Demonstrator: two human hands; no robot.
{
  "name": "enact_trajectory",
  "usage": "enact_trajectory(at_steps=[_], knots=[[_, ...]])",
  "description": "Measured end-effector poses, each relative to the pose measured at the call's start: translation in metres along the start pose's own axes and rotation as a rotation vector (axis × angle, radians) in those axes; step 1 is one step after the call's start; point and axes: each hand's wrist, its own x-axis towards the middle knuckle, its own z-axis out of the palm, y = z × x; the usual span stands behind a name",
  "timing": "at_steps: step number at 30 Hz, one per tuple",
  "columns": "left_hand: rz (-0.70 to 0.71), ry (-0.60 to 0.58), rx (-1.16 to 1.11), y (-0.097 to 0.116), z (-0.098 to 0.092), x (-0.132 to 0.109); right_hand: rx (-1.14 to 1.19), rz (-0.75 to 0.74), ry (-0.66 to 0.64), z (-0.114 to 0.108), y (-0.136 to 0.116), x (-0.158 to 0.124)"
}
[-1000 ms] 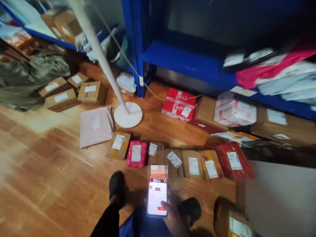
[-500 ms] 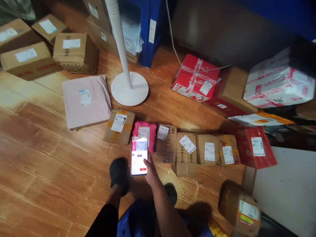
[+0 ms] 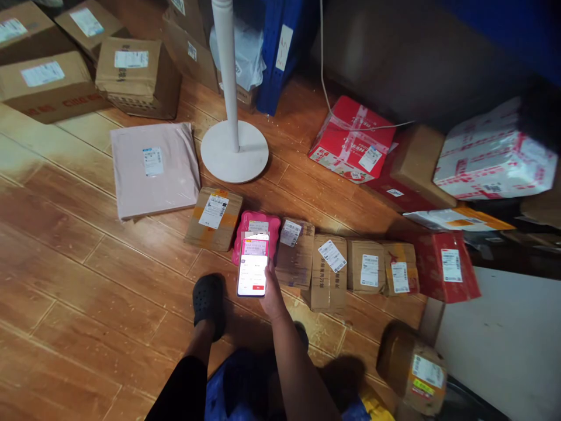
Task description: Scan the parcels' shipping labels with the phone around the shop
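My right hand is closed around a smartphone, its thumb along the right edge. The lit screen shows a camera picture at the top and a white panel with a red button below. Just past the phone lies a pink scalloped-edge parcel with a white label, partly covered by the phone. A taped cardboard box sits to its left, and a brown parcel to its right. My left hand is out of view.
More labelled boxes, such as a cardboard box and a red box, continue the row rightward. A white stand base and a flat pale parcel lie beyond. A white panel is at right.
My right hand and the phone have shifted slightly up and to the right over the pink parcel. The phone's screen picture now shows the label on pink, and the panel below has changed.
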Motion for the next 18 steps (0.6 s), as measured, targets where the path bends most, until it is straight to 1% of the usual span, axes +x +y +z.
enact_trajectory(at_steps=[3, 8, 12, 14, 18], knots=[[-0.016, 0.016, -0.026, 0.004, -0.001, 0.0, 0.0, 0.001, -0.012, -0.001, 0.001, -0.001], [0.004, -0.04, -0.09, 0.011, -0.003, 0.003, 0.008, -0.001, -0.011, -0.003, 0.004, 0.0], [0.014, -0.088, -0.14, 0.017, -0.003, 0.002, 0.024, 0.015, -0.008, 0.002, -0.005, -0.004], [0.005, -0.101, -0.154, 0.019, -0.003, 0.001, 0.036, 0.036, -0.05, 0.006, -0.014, -0.01], [-0.026, -0.119, -0.181, 0.019, 0.001, -0.001, 0.061, 0.084, -0.189, 0.015, -0.034, -0.025]])
